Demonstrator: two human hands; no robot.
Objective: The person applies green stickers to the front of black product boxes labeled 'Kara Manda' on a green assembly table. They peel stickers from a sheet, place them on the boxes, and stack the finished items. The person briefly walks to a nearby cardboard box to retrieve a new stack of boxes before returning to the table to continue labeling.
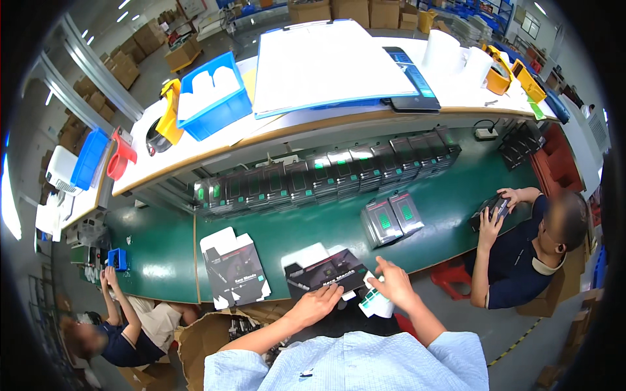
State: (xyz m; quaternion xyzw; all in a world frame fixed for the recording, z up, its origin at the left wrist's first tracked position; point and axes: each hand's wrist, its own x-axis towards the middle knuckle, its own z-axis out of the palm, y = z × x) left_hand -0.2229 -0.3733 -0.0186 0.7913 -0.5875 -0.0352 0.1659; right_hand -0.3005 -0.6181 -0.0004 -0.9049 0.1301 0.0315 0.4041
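Observation:
A flat black printed carton [329,272] with white flaps lies at the table's near edge. My left hand [318,305] is closed on its near side, fingers over the top and thumb partly hidden. By its right end is my right hand [396,287], with fingers apart and thumb toward the carton. A white sheet with green labels [376,304] sits beneath my right hand; whether the thumb touches it, I cannot tell. More flat black cartons [236,272] with white flaps are stacked to the left.
Two wrapped black boxes [392,220] stand beyond my right hand. Long stacks of similar boxes [319,174] line the back, under a shelf [274,138]. A co-worker at right holds a black box [490,212]. Another sits at left near a blue bin [118,259].

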